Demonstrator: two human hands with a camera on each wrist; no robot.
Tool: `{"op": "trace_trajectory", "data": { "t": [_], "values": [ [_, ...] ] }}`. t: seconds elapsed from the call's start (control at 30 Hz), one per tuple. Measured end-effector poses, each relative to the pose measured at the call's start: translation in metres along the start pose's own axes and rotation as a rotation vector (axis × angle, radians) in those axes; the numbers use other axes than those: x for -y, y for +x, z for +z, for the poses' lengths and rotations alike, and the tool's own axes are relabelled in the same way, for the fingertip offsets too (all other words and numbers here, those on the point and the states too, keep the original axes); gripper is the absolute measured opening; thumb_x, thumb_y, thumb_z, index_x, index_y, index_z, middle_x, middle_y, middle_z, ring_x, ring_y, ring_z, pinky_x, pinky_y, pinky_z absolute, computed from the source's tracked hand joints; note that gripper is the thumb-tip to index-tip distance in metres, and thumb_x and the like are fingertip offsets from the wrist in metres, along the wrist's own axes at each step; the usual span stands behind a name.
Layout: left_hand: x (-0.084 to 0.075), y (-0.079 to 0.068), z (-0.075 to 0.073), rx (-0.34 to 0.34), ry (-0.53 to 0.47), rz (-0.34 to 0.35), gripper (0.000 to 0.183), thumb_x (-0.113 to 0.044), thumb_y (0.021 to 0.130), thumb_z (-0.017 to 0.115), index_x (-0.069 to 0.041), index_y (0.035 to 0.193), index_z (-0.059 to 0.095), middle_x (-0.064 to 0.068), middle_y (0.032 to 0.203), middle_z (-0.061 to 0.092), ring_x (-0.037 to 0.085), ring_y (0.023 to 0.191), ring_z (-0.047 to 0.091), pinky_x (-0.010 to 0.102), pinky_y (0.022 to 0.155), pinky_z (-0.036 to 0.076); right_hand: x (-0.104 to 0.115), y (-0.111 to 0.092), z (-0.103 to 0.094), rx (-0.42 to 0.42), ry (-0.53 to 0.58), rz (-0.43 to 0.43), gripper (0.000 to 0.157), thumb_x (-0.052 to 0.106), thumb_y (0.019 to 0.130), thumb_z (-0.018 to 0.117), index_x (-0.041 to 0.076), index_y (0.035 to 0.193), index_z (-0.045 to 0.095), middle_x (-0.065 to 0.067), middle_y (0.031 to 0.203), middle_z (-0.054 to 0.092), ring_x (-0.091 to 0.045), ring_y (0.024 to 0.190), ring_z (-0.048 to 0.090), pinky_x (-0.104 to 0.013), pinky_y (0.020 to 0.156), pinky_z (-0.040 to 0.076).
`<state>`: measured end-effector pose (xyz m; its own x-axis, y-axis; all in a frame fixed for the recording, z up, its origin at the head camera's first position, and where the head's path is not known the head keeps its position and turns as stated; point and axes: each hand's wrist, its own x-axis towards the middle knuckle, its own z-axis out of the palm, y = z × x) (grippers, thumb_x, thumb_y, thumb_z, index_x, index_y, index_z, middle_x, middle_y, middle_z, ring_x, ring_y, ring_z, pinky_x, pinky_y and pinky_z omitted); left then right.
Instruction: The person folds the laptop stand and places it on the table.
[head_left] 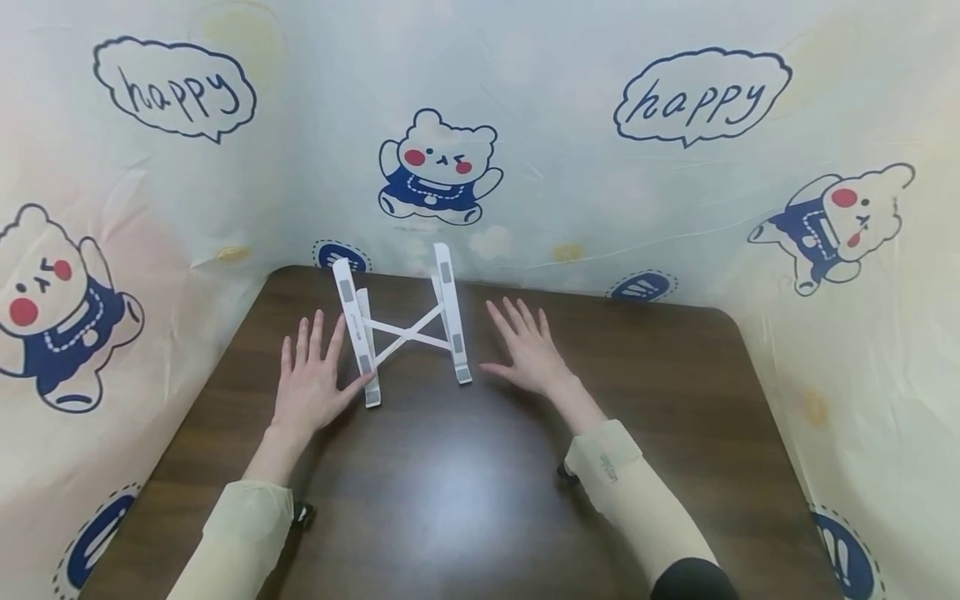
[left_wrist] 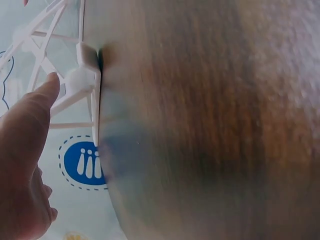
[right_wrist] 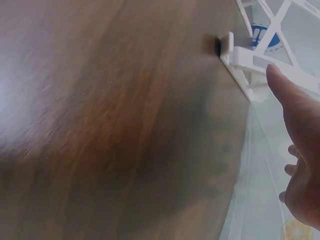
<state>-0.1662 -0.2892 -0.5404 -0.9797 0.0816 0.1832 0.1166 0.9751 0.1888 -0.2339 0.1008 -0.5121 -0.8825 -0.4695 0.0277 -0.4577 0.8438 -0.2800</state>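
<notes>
A white folding laptop stand stands unfolded near the back of the table, its two slanted arms joined by crossed bars. Grey pads show on the arms. To its left is my left hand, fingers spread and straight, the thumb tip at the left arm's lower part; whether it touches cannot be told. My right hand hovers right of the stand with fingers extended, apart from it in the head view. In the left wrist view the thumb points at the stand. The right wrist view has the stand beyond the thumb.
The brown wooden table has rounded back corners. A pale cloth printed with bears and "happy" bubbles hangs behind and at both sides. A black round shape sits at the bottom right, by the right sleeve.
</notes>
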Motion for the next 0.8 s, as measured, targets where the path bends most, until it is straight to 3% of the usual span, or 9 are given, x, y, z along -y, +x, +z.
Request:
{"op": "trace_trajectory", "data": {
  "t": [0.27,0.47,0.8],
  "values": [
    [-0.003,0.003,0.001,0.005,-0.013,-0.001,0.120,-0.062,0.094,0.076,-0.018,0.179,0.004,0.023,0.186,0.002,0.054,0.170,0.008,0.077,0.135,0.011,0.019,0.023,0.005,0.005,0.018,0.001,0.111,0.062,0.100,0.073,0.024,0.179,0.005,-0.016,0.186,0.016,-0.040,0.175,0.007,-0.070,0.139,0.007],
    [-0.003,0.004,-0.002,0.008,-0.003,-0.015,0.120,-0.060,0.093,0.078,-0.023,0.179,0.002,0.024,0.186,0.003,0.054,0.170,0.008,0.077,0.136,0.011,0.026,0.030,0.010,0.008,0.012,0.015,0.111,0.060,0.100,0.075,0.022,0.179,0.006,-0.016,0.186,0.016,-0.040,0.174,0.010,-0.071,0.139,0.011],
    [0.000,0.008,-0.001,-0.001,-0.009,-0.020,0.120,-0.056,0.094,0.081,-0.023,0.179,0.003,0.023,0.186,0.000,0.053,0.171,0.009,0.076,0.136,0.012,0.032,0.034,0.010,0.028,0.028,0.016,0.118,0.055,0.098,0.080,0.026,0.179,0.000,-0.014,0.187,0.009,-0.039,0.175,0.006,-0.067,0.140,0.004]
  ]
}}
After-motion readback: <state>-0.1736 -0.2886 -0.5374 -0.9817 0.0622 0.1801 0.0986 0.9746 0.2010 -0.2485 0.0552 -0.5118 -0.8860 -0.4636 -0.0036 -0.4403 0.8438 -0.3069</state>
